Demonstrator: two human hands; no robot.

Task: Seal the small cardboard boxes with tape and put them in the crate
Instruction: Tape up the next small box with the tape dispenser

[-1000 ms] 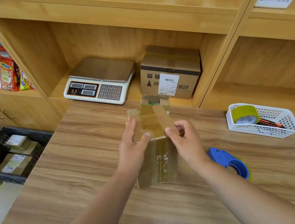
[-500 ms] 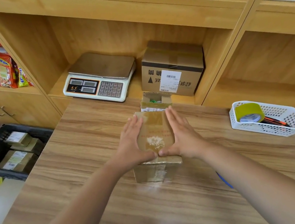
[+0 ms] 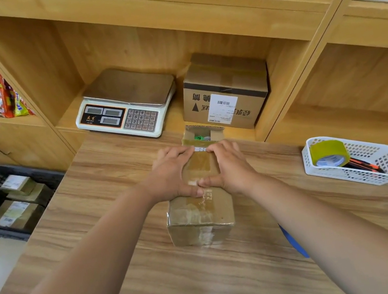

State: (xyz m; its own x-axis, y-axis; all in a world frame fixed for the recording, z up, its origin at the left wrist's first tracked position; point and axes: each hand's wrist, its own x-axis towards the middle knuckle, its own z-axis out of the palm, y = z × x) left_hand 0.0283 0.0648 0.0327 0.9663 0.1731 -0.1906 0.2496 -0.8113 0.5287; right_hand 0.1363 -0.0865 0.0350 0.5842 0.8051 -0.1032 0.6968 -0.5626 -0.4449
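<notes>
A small box (image 3: 201, 214) is seen upright near the middle of the table (image 3: 111, 213), its top and near face crossed by a strip of shiny tape (image 3: 200, 167). The top is covered by both hands. The left hand (image 3: 170, 174) is laid flat on the left part of the top and the right hand (image 3: 228, 166) on the right part. The fingers of each are held together, stretched out and pressed down on the cardboard. The fingertips of the two hands are almost met at the far edge and the thumbs almost met above the near edge, so that the tape is framed between them. Nothing is gripped by either hand. A second small box (image 3: 202, 135), its flaps open, is placed just beyond the first, touching or nearly touching it. To the far left, below the table, a dark crate (image 3: 36, 171) is seen with several labelled boxes (image 3: 14, 182) lying in it. On the shelf beyond the table a scale (image 3: 125, 104) is set at the left and a large carton (image 3: 226, 89) at the right. At the right of the table a white basket (image 3: 364, 176) is placed, with a tape roll (image 3: 329, 154) leaning inside it. A blue dispenser (image 3: 294, 243) is largely hidden by the right forearm.
</notes>
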